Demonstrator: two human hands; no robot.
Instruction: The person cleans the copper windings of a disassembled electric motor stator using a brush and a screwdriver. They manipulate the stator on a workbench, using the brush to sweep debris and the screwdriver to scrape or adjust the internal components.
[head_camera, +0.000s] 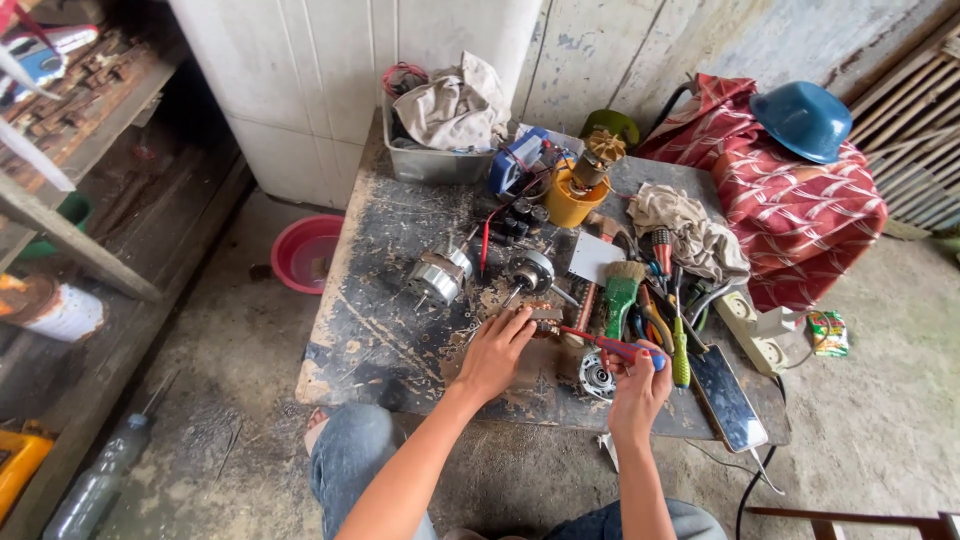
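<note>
The person sits at a low, scarred worktop (370, 330) with knees tucked under its near edge, so everything lies within arm's reach. The left hand (497, 352) lies palm down, its fingers (520, 322) spread and pressing on a small brown motor part (545, 316) near the middle of the worktop, apparently to pin it flat against the surface; it grips nothing, only bears down. The right hand (638, 385) has its fingers curled shut around the red-and-blue handle of a screwdriver (610, 346), whose shaft slants up and left so the tip meets the pinned part, the angle letting both hands work one spot. Just below the shaft a round metal end cap (597, 378) rests near the right hand. Two motor halves (440, 274) (530, 270) sit just beyond the left hand, set apart from each other. A green-handled brush (620, 290) and a yellow-green screwdriver (680, 350) lie side by side to the right, handles toward the person. A phone (727, 397) lies face up at the right corner, out of the way of the loose parts, and a yellow cup (572, 200) holding a rotor stands further back.
</note>
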